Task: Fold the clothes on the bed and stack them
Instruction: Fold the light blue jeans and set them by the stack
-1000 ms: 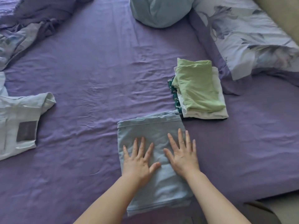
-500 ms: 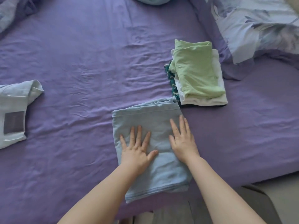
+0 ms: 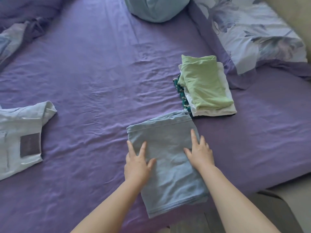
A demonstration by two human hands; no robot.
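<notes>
A folded light-blue garment (image 3: pixel 168 158) lies flat on the purple bed sheet (image 3: pixel 94 91) near the front edge. My left hand (image 3: pixel 137 163) rests on its left edge with fingers spread and straight. My right hand (image 3: pixel 200 151) rests on its right edge, fingers straight, some reaching past the edge onto the sheet. Just beyond the garment's far right corner stands a stack of folded clothes (image 3: pixel 206 86): a green piece on top, a white one under it, a teal patterned one at the bottom left.
Pale denim jeans (image 3: pixel 20 138) with a grey patch lie unfolded at the left. A round blue cushion (image 3: pixel 156 7) sits at the back, a floral pillow (image 3: pixel 252 31) at the back right, a rumpled duvet (image 3: pixel 20 22) at the back left. The bed's edge (image 3: pixel 269 185) runs at lower right.
Both hands have slid apart from the middle of the blue garment to its left and right edges. The camera view has shifted slightly.
</notes>
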